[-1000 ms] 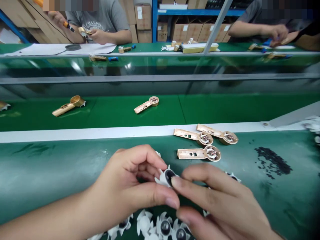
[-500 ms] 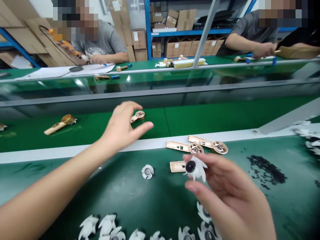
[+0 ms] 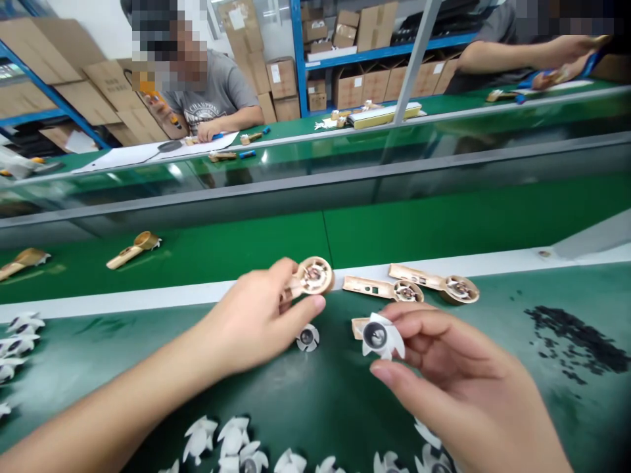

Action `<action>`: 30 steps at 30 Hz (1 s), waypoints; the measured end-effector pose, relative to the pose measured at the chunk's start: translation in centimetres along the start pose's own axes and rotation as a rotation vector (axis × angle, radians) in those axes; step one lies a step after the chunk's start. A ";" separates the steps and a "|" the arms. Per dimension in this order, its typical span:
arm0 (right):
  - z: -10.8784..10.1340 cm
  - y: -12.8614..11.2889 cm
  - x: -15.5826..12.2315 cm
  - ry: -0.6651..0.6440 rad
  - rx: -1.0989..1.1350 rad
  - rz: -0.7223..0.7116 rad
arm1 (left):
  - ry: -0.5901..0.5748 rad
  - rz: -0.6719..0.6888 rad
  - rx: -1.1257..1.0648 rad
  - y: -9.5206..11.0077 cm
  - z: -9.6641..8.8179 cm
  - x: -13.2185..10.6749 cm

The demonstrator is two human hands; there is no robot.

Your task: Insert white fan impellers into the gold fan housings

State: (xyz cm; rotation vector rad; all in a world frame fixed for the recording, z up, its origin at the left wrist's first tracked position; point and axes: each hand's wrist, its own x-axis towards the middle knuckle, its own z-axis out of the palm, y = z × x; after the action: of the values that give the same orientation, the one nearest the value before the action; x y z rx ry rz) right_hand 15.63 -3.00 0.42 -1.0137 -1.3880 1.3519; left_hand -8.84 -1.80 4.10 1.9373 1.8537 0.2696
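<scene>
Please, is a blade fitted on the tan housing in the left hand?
Not fitted: the tan plastic fan housing shows its bare motor; the right hand holds the white impeller.

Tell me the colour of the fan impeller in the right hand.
Fan impeller: white, dark hub; head view.

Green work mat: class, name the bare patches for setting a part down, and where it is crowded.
Bare: between the left hand with its housing and the right hand with its blade, below the loose blade; also between the spare housings and black specks. Crowded: the blade pile at the near edge.
</scene>
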 end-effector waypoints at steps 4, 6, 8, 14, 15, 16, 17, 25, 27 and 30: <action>0.3 0.0 -0.6 0.025 -0.073 -0.069 | 0.040 0.231 -0.202 2.5 0.5 -3.1; 0.5 -0.3 -0.8 0.028 -0.060 -0.100 | 0.130 0.292 -0.201 2.6 0.7 -3.8; 0.7 -0.7 -1.1 0.037 -0.032 -0.100 | 0.164 0.304 -0.185 2.4 1.0 -4.2; 1.2 -1.6 -1.5 0.104 0.012 0.010 | 0.225 0.435 -0.043 2.4 1.9 -4.9; 1.3 -1.6 -1.5 0.099 0.018 0.025 | 0.237 0.455 -0.028 2.4 2.0 -5.0; 1.3 -1.6 -1.6 0.094 0.026 0.042 | 0.247 0.472 -0.012 2.5 2.1 -5.1; 1.4 -1.6 -1.6 0.095 0.038 0.055 | 0.259 0.489 0.007 2.5 2.2 -5.3; 1.6 -1.9 -1.5 0.061 0.202 0.194 | 0.403 0.580 0.219 2.0 3.0 -5.3; 1.5 -1.8 -1.3 0.026 0.295 0.294 | 0.410 0.610 0.238 1.7 3.2 -5.1; 1.4 -1.2 -1.0 -0.044 0.450 0.412 | 0.402 0.656 0.263 1.4 3.5 -4.9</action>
State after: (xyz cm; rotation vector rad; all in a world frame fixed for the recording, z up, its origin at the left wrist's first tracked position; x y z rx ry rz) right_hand 14.54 -4.38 1.61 -0.9924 -0.8634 1.8941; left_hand -6.48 -7.30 2.37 2.8119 1.4527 0.6861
